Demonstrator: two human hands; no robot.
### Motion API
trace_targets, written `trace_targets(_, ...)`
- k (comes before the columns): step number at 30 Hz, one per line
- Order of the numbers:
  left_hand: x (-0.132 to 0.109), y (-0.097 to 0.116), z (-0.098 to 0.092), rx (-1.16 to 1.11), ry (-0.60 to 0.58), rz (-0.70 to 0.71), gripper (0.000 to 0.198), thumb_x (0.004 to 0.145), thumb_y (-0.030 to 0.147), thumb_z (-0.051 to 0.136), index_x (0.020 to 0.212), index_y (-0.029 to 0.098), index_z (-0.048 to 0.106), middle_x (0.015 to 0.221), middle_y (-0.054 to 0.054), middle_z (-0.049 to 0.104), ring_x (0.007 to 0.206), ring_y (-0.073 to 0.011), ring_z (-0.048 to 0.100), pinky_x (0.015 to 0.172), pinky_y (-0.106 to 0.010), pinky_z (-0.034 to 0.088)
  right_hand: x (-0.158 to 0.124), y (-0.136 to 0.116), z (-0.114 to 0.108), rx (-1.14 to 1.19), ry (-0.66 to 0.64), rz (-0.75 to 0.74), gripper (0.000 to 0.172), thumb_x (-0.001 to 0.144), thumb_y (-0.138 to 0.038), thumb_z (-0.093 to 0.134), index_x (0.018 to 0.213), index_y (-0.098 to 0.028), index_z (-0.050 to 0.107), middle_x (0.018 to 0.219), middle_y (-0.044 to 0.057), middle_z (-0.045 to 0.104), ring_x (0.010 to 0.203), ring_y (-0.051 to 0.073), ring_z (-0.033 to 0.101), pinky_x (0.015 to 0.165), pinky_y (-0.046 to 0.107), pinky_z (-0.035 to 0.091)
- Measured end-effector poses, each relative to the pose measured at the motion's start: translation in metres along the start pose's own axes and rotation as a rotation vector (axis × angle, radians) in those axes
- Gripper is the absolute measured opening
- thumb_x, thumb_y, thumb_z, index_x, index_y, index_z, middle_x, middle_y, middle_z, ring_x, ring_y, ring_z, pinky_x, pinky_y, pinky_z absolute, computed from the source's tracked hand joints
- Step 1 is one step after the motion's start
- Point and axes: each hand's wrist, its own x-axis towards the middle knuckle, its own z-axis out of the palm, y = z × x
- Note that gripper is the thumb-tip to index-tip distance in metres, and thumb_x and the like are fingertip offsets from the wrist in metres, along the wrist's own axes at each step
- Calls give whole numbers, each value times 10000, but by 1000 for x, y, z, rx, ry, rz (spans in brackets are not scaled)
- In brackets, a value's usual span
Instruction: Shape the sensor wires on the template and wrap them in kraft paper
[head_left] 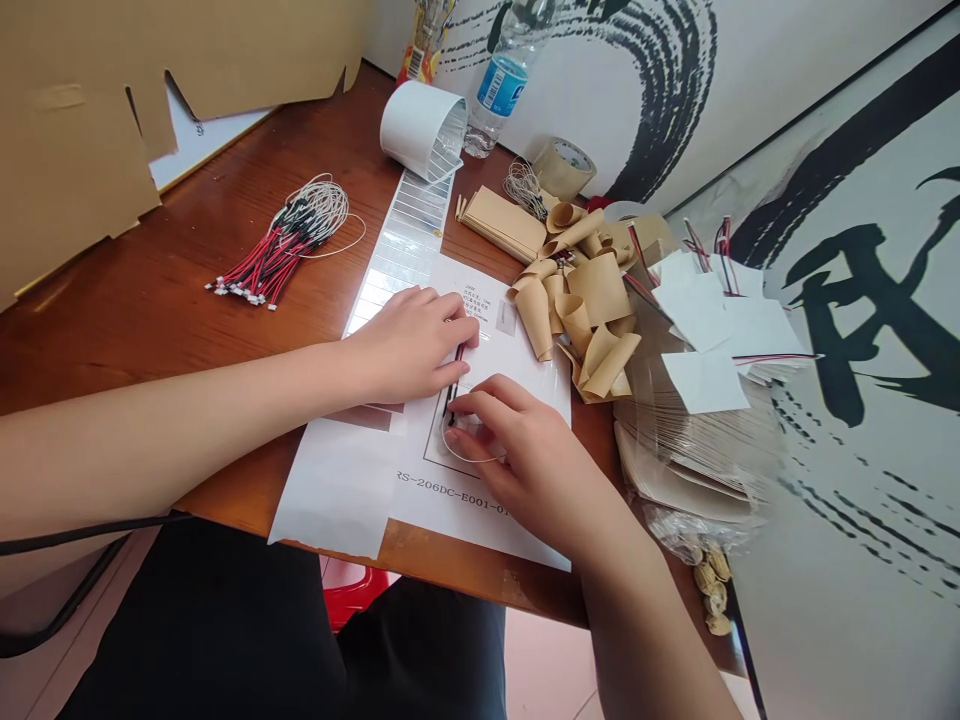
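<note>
as left hand [409, 345] presses a wire [453, 380] — right hand [521, 450] too

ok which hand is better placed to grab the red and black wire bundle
Left, likely: the left hand is nearer the red and black wire bundle; the right hand sits further away, over the printed sheet.

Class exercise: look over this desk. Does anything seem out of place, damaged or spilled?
Yes. The brown cardboard sheet at the upper left has a ragged, notched edge, and curled kraft paper pieces lie heaped loosely beside the printed sheet.
</note>
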Motion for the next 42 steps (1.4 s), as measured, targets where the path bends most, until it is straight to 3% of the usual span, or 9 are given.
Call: trace_targets(42,1,1,-2,1,-14,-12,326,959,331,519,1194,180,687,1238,-128,630,1143,-317,556,1036,-473,404,3,1,2,37,31,23,96,984,-213,569,1008,-189,658,1043,59,625,713,148,632,686,324,524)
